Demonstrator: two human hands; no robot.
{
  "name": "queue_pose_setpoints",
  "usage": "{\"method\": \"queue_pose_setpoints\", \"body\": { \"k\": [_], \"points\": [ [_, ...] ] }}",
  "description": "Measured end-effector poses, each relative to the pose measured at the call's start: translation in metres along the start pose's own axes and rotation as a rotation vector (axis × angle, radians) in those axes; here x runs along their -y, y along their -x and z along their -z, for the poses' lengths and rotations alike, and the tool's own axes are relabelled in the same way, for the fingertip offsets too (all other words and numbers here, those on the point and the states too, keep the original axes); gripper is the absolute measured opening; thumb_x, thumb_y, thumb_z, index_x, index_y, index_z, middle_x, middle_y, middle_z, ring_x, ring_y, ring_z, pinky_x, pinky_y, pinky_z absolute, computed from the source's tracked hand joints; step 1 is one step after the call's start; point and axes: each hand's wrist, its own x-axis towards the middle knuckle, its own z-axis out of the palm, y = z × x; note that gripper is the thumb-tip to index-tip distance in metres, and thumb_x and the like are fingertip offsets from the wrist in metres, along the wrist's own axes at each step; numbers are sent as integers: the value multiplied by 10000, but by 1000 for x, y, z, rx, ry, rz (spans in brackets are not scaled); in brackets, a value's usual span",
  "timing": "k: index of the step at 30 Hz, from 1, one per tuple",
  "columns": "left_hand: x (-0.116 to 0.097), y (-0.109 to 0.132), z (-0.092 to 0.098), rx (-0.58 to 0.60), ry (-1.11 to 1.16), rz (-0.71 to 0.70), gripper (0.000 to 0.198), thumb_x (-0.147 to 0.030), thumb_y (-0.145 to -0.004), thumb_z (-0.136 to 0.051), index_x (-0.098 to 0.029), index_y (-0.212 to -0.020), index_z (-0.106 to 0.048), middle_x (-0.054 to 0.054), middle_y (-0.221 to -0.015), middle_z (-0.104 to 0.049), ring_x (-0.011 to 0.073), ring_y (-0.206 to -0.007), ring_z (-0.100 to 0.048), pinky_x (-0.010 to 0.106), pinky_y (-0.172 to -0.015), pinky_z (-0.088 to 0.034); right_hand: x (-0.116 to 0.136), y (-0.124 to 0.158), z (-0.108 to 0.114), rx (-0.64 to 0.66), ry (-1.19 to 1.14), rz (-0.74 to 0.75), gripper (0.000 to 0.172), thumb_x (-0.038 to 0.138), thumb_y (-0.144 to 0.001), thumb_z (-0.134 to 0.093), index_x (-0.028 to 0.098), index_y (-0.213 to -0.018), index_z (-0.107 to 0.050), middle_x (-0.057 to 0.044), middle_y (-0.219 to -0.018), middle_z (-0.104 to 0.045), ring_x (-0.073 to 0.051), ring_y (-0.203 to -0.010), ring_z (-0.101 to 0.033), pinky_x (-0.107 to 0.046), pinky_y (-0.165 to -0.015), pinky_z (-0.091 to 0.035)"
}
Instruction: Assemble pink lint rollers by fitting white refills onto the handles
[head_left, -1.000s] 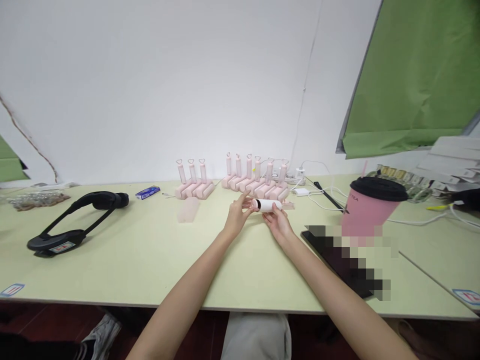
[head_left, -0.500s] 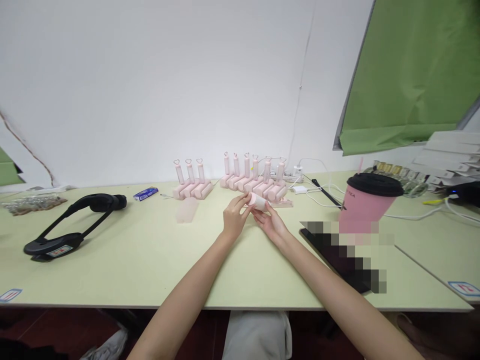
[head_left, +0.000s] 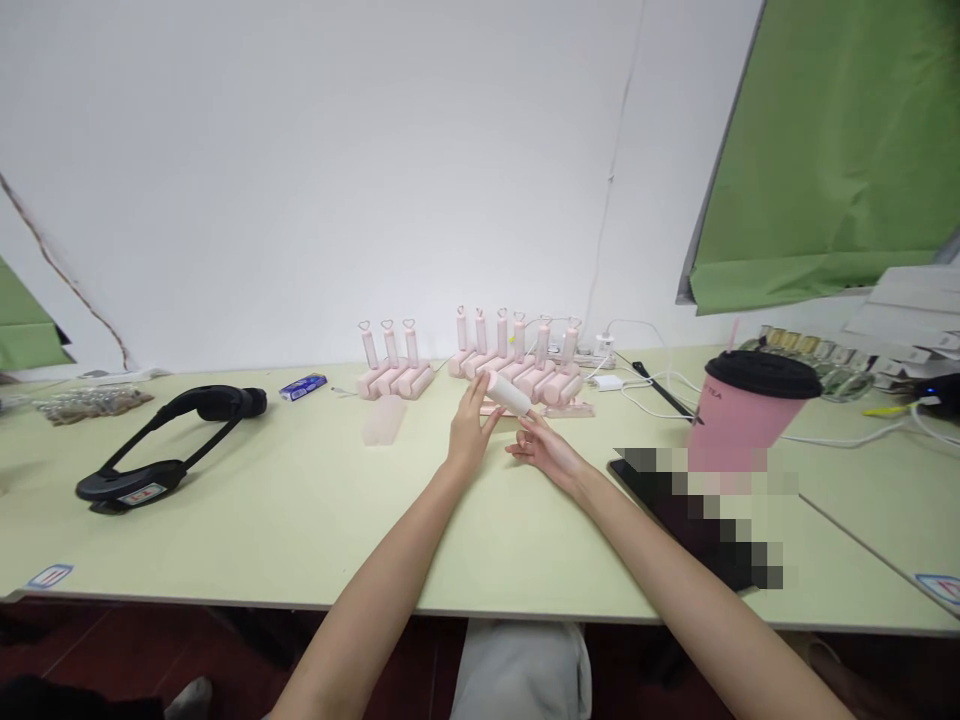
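Observation:
A smooth cylinder, white along its side with a pale pink end (head_left: 508,394), is held tilted above the table between my two hands. My left hand (head_left: 468,430) has its fingers and thumb around the upper left end. At the lower right end, fingertips of my right hand (head_left: 551,453) press on the cylinder, while its other fingers are loosely curled away from it. Beyond my hands stands a row of pink pieces (head_left: 463,364), each an upright clear tube with a heart-shaped loop on top. A similar group of 3 (head_left: 394,378) is to the left, with a flat translucent pink sheet (head_left: 385,420) before it.
On the left lie a black headset-like frame (head_left: 135,480) and a blue packet (head_left: 303,387). To the right are a pink cup (head_left: 739,420) with a black lid, a dark phone-like slab (head_left: 660,515), partly pixelated, and white cables (head_left: 652,400). White boxes (head_left: 911,310) are stacked farther right.
The cylinder has turned so that more of its white side shows, and its left end is raised. My right hand's fingers have opened out and slid to its lower end. The view has shifted slightly.

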Motion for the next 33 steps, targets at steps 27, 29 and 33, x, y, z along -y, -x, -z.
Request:
{"method": "queue_pose_setpoints", "body": {
  "k": [27, 29, 33],
  "points": [
    [80, -7, 41, -188, -610, 829, 521, -412, -820, -435, -82, -1221, -388, 189, -1168, -478, 311, -1137, -417, 419, -888, -385, 3, -13, 57, -695, 1961, 432, 344, 285, -810, -463, 165, -1129, -505, -132, -1112, -541, -267, -1049, -417, -555, -989, -105],
    [82, -8, 38, -170, -614, 812, 533, -435, -826, -418, -87, -1228, -379, 181, -1159, -485, 307, -1124, -426, 419, -887, -385, 4, -12, 52, -701, 1951, 439, 340, 307, -823, -448, 180, -1135, -502, -127, -1128, -532, -266, -1053, -414, -552, -985, -121],
    [83, -8, 36, -196, -605, 790, 540, -446, -825, -420, -92, -1230, -373, 176, -1153, -480, 305, -1122, -422, 415, -893, -377, 0, -14, 47, -678, 1931, 472, 378, 307, -824, -444, 185, -1182, -462, -130, -1165, -515, -268, -1082, -404, -537, -981, -149]
  ]
}}
